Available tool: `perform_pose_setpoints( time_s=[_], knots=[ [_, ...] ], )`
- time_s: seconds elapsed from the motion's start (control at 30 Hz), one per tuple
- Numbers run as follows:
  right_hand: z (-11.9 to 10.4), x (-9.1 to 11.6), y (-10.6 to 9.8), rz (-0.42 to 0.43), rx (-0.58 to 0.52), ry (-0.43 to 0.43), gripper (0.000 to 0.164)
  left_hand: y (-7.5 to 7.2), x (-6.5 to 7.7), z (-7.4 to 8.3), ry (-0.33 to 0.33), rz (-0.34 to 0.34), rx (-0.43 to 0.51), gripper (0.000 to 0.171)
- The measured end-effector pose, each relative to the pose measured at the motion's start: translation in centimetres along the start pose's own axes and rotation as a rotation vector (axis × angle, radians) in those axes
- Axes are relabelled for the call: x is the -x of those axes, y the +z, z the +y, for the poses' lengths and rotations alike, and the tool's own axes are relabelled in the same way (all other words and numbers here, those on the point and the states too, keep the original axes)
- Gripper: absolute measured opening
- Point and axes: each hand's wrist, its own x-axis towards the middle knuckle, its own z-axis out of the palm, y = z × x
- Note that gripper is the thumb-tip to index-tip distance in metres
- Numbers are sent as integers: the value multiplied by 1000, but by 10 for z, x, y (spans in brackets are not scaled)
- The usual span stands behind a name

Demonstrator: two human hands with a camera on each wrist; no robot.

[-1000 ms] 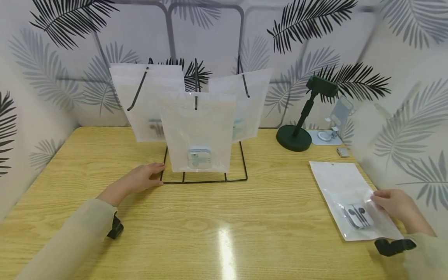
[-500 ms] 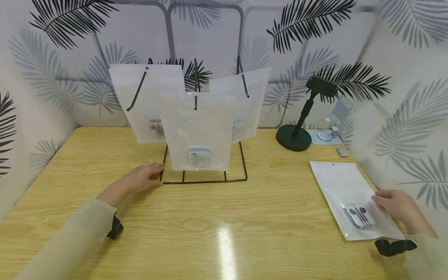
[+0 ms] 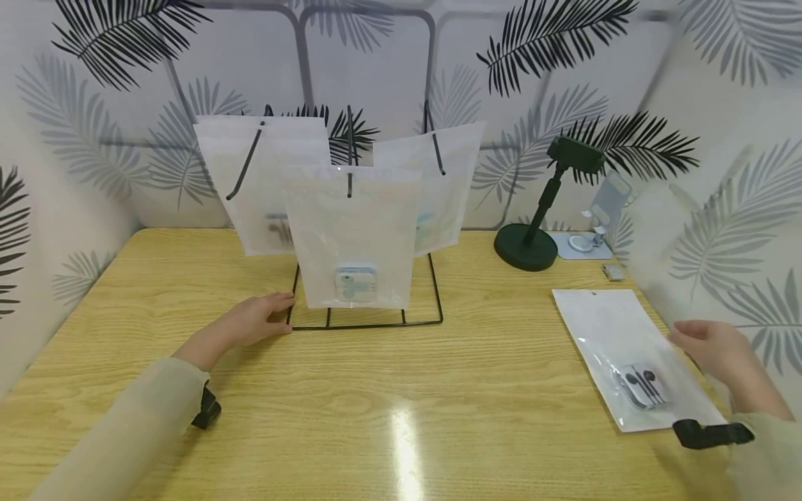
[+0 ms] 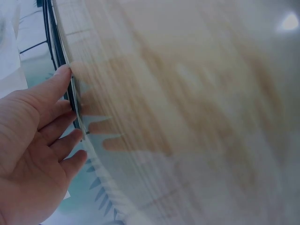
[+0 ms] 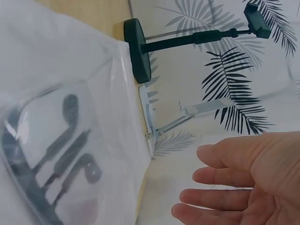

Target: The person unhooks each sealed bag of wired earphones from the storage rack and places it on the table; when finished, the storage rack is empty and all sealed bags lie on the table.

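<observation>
On the left, my left hand [image 3: 253,320] touches the left wire of a black display rack's base [image 3: 363,325] with its fingertips. The left wrist view shows its fingers [image 4: 51,93] extended along the dark wire. White pouches hang on the rack's hooks; the front pouch [image 3: 351,229] contains a small item in pale blue packaging. At the right, my right hand [image 3: 714,351] hovers by the edge of a white zip pouch [image 3: 604,320] lying flat on the table. That pouch holds boxed earphones [image 3: 645,386]. In the right wrist view the fingers [image 5: 220,176] are spread and hold nothing.
Behind the flat pouch stands a dark green phone stand [image 3: 529,243], with a pale folding stand [image 3: 583,243] beside it. A small metallic piece [image 3: 613,271] lies near the table's right edge. Leaf-patterned walls [image 3: 752,229] border the wooden table [image 3: 489,390].
My right hand has released the edge of the flat pouch and lifted slightly up and away to the right. The left hand stays at the rack base.
</observation>
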Motion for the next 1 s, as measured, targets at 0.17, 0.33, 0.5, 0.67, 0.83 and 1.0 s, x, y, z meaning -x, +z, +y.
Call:
perform_pose_setpoints(
  time_s=[0.17,0.33,0.5,0.67,0.83,1.0],
  knots=[
    [-25,3,-12,78,7,-87,60,2,-1,-3,-1,-6,2,58],
    [-52,1,-21,146,-20,-144,56,2,-2,-5,0,-10,9,59],
    [-81,-2,-32,185,-66,-188,55,2,-2,-6,0,-10,11,59],
    [-113,-5,-38,235,-113,-255,53,2,-2,-6,6,-3,3,59],
    [-148,-9,-37,273,-163,-328,49,2,-2,-6,7,0,-2,59],
    [-178,-16,-32,270,-217,-398,48,2,-2,-6,10,0,-9,59]
  ],
)
